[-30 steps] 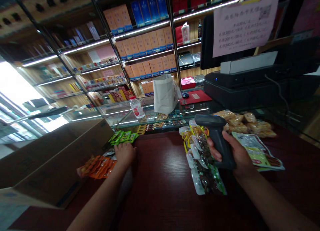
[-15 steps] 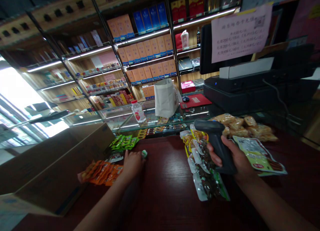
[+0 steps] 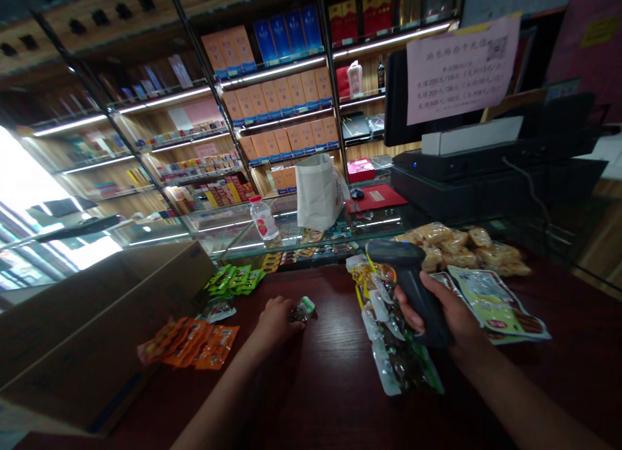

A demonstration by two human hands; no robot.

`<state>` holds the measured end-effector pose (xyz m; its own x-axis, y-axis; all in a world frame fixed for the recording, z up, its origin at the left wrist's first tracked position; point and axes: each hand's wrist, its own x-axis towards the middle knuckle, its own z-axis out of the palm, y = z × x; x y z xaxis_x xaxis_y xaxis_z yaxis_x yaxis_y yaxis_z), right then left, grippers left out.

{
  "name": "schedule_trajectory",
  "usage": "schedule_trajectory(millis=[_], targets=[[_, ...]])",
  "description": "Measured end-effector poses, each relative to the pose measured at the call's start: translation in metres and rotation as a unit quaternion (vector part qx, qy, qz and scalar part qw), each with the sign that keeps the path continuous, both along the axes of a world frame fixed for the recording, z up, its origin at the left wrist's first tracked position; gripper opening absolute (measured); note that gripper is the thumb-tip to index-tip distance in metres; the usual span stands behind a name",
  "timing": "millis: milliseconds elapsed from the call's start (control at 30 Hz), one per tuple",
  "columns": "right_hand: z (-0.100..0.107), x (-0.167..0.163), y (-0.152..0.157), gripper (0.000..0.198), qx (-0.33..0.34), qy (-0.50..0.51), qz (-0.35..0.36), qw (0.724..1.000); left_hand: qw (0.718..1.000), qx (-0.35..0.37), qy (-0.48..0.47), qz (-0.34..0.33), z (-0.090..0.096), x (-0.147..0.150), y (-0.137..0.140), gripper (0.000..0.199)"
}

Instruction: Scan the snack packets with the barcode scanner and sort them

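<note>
- Holding a small packet (image 3: 304,308) with a green-and-white end in the left hand (image 3: 278,325), with fingers closed on its near side; placed at the middle of the dark red tabletop (image 3: 321,385) (hard to tell whether lifted or resting on it).
- Gripping a dark handheld scanner (image 3: 427,301) in the right hand (image 3: 457,310), with fingers and thumb wrapped round the handle; pointing its head away, near the far end of the dark-filled packets (image 3: 401,359).
- Partway along, to judge by the two groups laid out on either side.
- Possibly done with the right-hand group: the dark-filled packets, the flat green pouch (image 3: 495,304) and the clear-wrapped tan food (image 3: 457,246) behind (only a guess, with no visible mark to confirm it).
- Seemingly yet to handle the green packets (image 3: 236,280), the clear packet (image 3: 221,311) and the orange packets (image 3: 199,343), lying on the left beside a cardboard carton (image 3: 111,333) and out of either hand's grasp.
- Unable to see to the bottom of the carton, hence unable to count anything inside.
</note>
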<state>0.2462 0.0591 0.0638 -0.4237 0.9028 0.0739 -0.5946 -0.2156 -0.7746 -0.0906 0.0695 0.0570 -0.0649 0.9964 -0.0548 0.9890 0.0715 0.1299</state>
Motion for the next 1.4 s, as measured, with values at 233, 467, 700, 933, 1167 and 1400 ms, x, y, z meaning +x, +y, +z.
schedule_trajectory(millis=[233,467,700,933,1167,1400], targets=[[0.001,0.000,0.000,0.047,-0.001,-0.007,-0.015,1.000,0.992,0.057,-0.106,-0.044,-0.013,0.010,-0.004,0.028],[0.003,-0.001,-0.004,0.036,-0.003,0.005,-0.055,0.998,0.982,0.089,-0.168,-0.017,-0.032,-0.005,0.002,0.044],[0.003,0.002,-0.010,0.038,-0.030,-0.028,-0.069,0.997,0.984,0.068,-0.163,-0.005,-0.031,-0.008,0.000,0.041],[0.001,0.001,-0.017,0.039,-0.065,-0.046,-0.088,0.993,0.912,0.070,-0.400,0.066,-0.024,0.013,-0.009,0.047],[0.000,-0.003,-0.019,0.041,-0.076,-0.070,-0.086,0.991,0.797,0.059,-0.597,0.071,-0.014,0.020,-0.011,0.043],[0.002,-0.008,-0.022,0.044,-0.075,-0.076,-0.096,0.990,0.751,0.081,-0.645,0.111,-0.009,0.022,-0.012,0.047]])
